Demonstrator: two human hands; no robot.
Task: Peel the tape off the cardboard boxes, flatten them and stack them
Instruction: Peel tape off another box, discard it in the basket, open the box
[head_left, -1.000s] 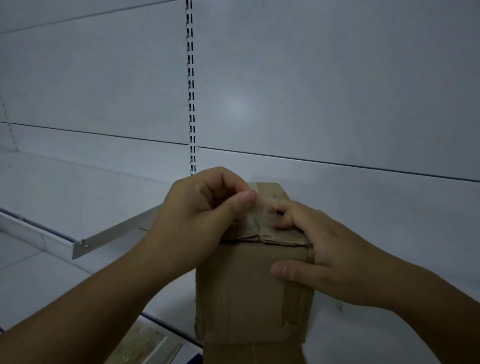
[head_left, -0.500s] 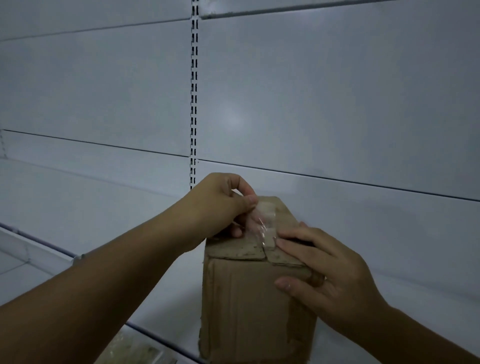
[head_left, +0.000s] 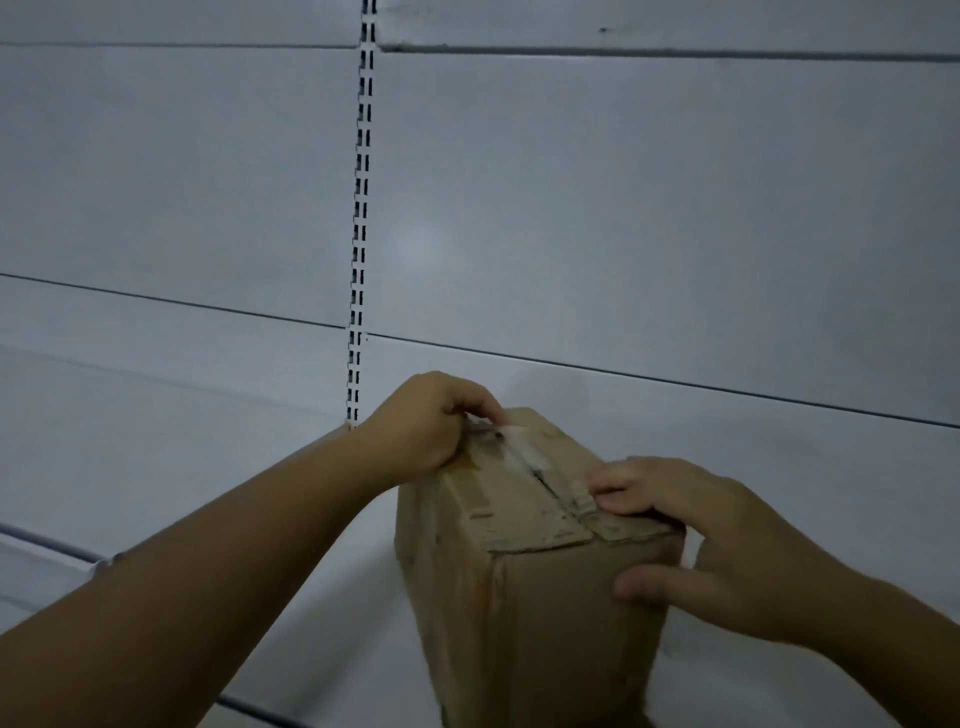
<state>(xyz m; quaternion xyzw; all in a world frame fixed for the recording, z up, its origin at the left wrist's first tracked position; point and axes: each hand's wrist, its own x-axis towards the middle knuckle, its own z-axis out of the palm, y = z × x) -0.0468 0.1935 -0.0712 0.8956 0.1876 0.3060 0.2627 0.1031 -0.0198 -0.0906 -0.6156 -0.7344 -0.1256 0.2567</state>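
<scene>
Your left hand (head_left: 426, 423) has dragged the tape (head_left: 519, 449) to the box's (head_left: 540, 597) far edge — fingers pinched on it, right hand (head_left: 701, 540) clamping the box — seam nearly free.

One head-worn view only — it looks forward and slightly down, close over both forearms, onto the top of the cardboard box (head_left: 524, 519) with white shelving panels (head_left: 623, 208) just behind the gripped box — nothing shared.

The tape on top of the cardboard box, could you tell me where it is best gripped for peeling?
Probably the tape at its far end, where the left hand pinches, pulling toward the near edge along the flap seam while the right hand steadies the cardboard box.
</scene>
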